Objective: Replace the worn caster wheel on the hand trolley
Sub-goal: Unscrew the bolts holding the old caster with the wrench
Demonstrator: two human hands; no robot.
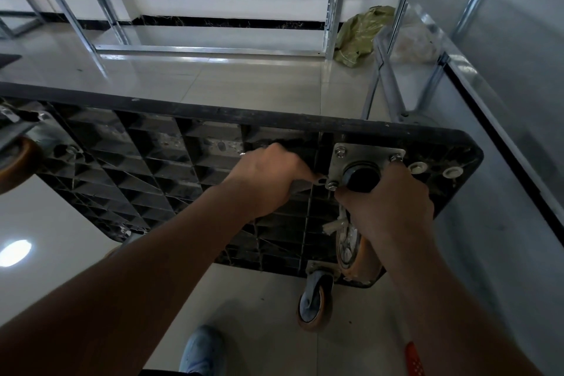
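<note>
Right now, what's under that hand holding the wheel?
Under the right hand sits the caster on its bolted plate. The hand covers the fork and one plate corner.

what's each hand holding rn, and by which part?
Left hand: wrench by its handle, head at a plate nut. Right hand: caster, gripped around its fork just below the mounting plate.

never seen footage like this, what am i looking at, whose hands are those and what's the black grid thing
This is one picture from a camera worn on a person's head, looking down at their own bare hands. The black grid is the ribbed underside of a hand trolley, tipped up on its edge on the tiled floor. The right hand grips a caster by its metal mounting plate. The left hand holds a wrench at a bolt on that plate. A loose caster wheel lies on the floor below.
</note>
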